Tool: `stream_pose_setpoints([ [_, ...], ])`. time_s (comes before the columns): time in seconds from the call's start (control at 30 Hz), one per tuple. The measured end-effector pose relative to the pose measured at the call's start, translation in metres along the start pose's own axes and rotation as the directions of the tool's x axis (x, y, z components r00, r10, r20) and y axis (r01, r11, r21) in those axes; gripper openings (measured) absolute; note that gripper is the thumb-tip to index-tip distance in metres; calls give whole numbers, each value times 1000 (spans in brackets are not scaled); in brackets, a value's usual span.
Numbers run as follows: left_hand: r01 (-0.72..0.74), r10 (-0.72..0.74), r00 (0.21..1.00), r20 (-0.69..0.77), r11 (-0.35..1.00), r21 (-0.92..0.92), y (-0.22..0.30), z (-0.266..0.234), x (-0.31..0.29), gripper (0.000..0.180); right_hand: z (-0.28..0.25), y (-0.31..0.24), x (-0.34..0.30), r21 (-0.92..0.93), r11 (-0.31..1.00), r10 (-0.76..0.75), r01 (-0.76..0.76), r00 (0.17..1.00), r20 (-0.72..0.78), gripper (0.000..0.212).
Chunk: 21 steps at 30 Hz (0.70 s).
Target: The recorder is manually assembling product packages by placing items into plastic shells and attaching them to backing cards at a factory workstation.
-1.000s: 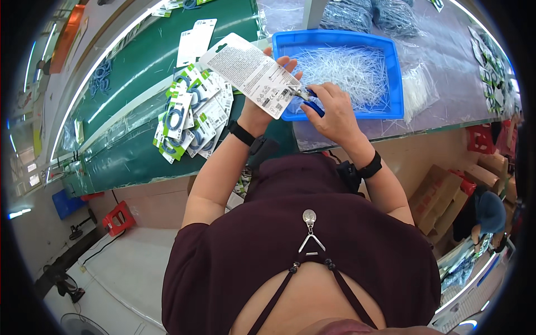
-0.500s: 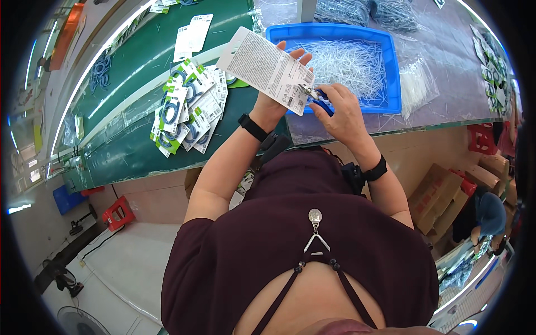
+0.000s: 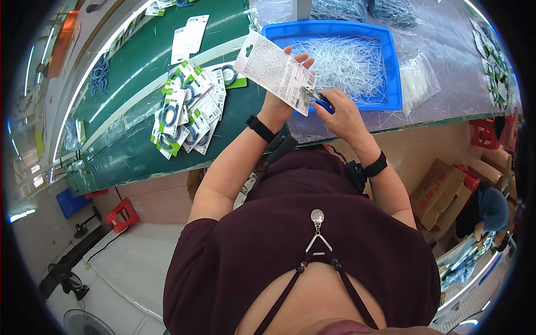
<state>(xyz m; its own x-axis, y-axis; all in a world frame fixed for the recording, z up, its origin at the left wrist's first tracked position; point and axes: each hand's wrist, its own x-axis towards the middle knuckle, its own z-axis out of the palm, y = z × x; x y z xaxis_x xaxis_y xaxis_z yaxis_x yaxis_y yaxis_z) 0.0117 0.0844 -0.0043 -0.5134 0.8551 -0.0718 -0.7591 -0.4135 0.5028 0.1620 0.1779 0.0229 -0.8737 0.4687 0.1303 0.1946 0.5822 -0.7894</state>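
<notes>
A white packaging card (image 3: 274, 71) with fine print rests tilted on my left hand (image 3: 277, 107). That hand holds it from beneath, its fingertips showing past the far edge. My right hand (image 3: 346, 116) is closed round blue-handled nippers (image 3: 324, 103). Their metal jaws are against the card's right end, near its printed symbols; what lies between the jaws is too small to make out. Just beyond both hands stands a blue tray (image 3: 397, 84) filled with thin clear plastic strips (image 3: 346, 67).
Left of my hands, carded blue cable coils (image 3: 181, 111) lie heaped on the green table (image 3: 123, 145). Blank-looking white cards (image 3: 190, 38) lie farther back. A bag of white strips (image 3: 416, 89) sits right of the tray, with bagged grey-blue cables (image 3: 393, 12) behind.
The card and both hands have shifted slightly to the right in view. The nippers' handles look closer together, with the jaws still at the card's right end.
</notes>
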Motion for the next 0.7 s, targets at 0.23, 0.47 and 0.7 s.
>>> stream_pose_setpoints([
  [0.23, 54, -26, 987, -157, 982, 179, -16, -38, -7, 51, 25, 29, -8, 235, 941, 193, -245, 956, 222, 26],
  [0.47, 50, -4, 990, -141, 944, 325, -18, -42, -14, 51, 41, 31, -1, 111, 992, 64, -66, 998, 17, 32],
  [0.7, 93, -71, 983, -170, 988, 126, -20, -33, -24, 52, 40, 25, 10, 8, 1000, 20, -20, 999, -41, 33],
])
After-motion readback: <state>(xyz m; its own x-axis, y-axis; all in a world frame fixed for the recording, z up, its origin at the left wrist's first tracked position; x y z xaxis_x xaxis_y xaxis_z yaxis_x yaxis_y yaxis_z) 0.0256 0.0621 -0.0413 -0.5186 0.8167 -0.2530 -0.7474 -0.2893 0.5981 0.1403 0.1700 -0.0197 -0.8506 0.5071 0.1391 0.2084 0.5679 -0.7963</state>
